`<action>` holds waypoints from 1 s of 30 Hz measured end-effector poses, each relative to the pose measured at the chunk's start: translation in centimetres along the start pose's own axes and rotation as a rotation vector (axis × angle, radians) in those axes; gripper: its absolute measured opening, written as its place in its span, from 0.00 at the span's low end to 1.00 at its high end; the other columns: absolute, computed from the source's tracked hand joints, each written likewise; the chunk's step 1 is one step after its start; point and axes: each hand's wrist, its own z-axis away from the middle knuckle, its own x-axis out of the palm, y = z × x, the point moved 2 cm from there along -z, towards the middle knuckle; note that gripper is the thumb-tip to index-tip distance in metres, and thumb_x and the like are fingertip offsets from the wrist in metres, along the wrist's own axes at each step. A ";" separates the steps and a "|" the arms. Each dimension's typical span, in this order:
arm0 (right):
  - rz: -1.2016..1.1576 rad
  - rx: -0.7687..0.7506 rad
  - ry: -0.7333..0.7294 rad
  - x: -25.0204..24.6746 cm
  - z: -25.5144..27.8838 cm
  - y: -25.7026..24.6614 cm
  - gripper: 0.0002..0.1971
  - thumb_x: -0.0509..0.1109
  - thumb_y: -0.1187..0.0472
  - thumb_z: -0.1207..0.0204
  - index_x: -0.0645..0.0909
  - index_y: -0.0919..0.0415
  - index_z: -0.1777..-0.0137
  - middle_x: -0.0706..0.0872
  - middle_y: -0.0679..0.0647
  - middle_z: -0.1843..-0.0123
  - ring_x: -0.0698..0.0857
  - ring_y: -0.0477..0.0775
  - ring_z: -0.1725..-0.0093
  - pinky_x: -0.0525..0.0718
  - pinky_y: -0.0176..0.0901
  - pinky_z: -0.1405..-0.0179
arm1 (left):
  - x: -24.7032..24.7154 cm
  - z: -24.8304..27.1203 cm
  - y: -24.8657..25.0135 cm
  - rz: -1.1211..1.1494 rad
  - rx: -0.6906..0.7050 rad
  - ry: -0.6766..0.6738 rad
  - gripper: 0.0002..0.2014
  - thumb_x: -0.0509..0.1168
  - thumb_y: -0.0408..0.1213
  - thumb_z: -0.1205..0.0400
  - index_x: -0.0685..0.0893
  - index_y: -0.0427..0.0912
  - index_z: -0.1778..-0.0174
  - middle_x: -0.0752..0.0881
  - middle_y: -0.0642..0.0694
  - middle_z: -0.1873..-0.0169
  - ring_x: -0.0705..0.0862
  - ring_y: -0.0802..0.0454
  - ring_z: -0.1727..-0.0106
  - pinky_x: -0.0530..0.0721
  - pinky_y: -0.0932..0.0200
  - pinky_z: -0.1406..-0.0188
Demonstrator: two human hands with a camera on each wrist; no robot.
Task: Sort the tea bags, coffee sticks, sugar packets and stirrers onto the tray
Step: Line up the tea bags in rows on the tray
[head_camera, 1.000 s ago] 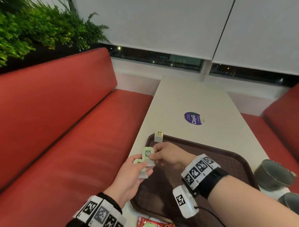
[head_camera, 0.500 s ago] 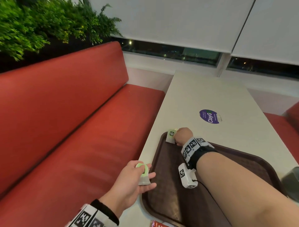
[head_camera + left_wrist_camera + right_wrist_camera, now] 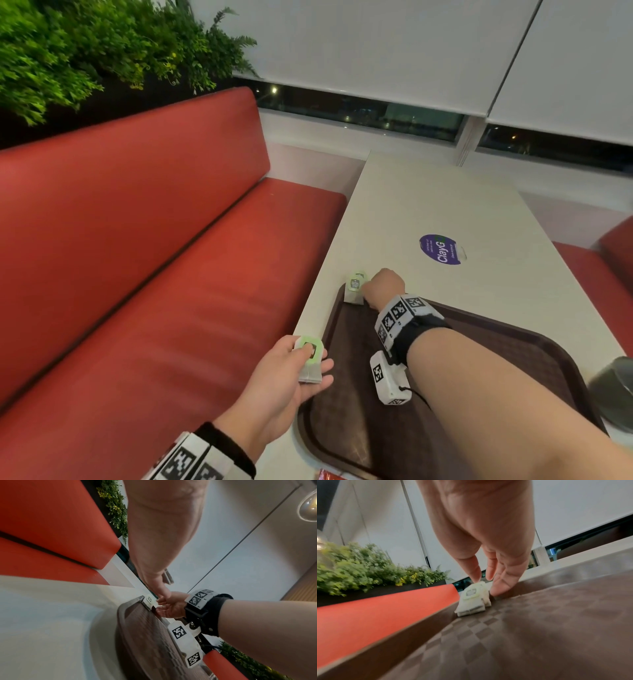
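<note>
A small stack of white paper tea bags with green labels (image 3: 355, 289) leans in the far left corner of the dark brown checkered plastic tray (image 3: 349, 421); another green-labelled tea bag (image 3: 311, 359) lies in the left hand (image 3: 284, 380).

The person's right arm reaches forward across the body with the forearm bare, a black strap and white marker-printed blocks round the wrist, and the right hand (image 3: 383, 285) bent downward at the far end. Its fingers (image 3: 502, 580) run nearly straight and point down, thumb and forefinger tips close together. The left hand (image 3: 287, 380) sits nearer, palm turned up and inward, the thumb (image 3: 306, 350) pressed down toward the slightly curled fingers in a pinch; a dark cuff and marker-printed white band wrap that wrist.
</note>
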 end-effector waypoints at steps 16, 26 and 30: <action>-0.729 -0.443 -0.488 -2.3 12.6 0.4 0.12 0.73 0.72 0.26 0.80 0.58 0.67 0.81 0.43 0.74 0.78 0.35 0.74 0.75 0.27 0.68 | 4.5 -0.3 0.7 -0.024 0.222 -0.034 0.09 0.55 0.32 0.12 0.76 0.44 0.39 0.84 0.43 0.40 0.84 0.53 0.43 0.82 0.58 0.44; -0.599 -0.038 -0.153 -0.4 2.7 1.9 0.16 0.71 0.72 0.28 0.74 0.60 0.74 0.78 0.56 0.73 0.75 0.51 0.75 0.76 0.41 0.73 | -0.4 1.5 0.6 -0.158 0.225 0.072 0.10 0.63 0.32 0.16 0.79 0.47 0.40 0.81 0.51 0.39 0.78 0.61 0.38 0.76 0.56 0.35; -0.541 -0.007 -0.217 0.6 1.4 1.0 0.05 0.69 0.69 0.24 0.82 0.59 0.58 0.82 0.55 0.63 0.81 0.53 0.64 0.85 0.47 0.51 | -2.9 2.2 -0.5 -0.145 0.219 0.113 0.06 0.64 0.30 0.18 0.83 0.41 0.48 0.84 0.45 0.43 0.81 0.55 0.41 0.79 0.55 0.41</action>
